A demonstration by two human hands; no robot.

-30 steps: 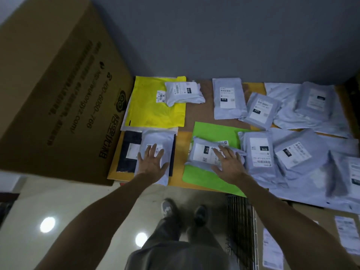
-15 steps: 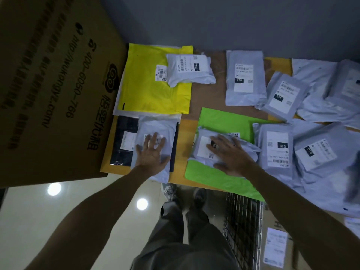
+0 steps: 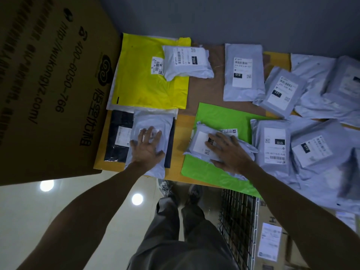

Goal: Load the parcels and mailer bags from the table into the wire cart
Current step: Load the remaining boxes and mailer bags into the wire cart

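Head view: left hand (image 3: 147,151), fingers spread, pins near-left grey bag (image 3: 153,121); right hand (image 3: 228,152), fingers spread, pins crumpled bag (image 3: 198,141), likely before lifting.

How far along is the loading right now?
Done: little; one labelled cardboard box seems to sit in the wire cart. In hand: the left hand rests on a smooth grey mailer over the black mailer, the right hand on the crumpled grey mailer atop the green bag; neither is lifted. Left: the yellow bag and many other grey mailers on the table.
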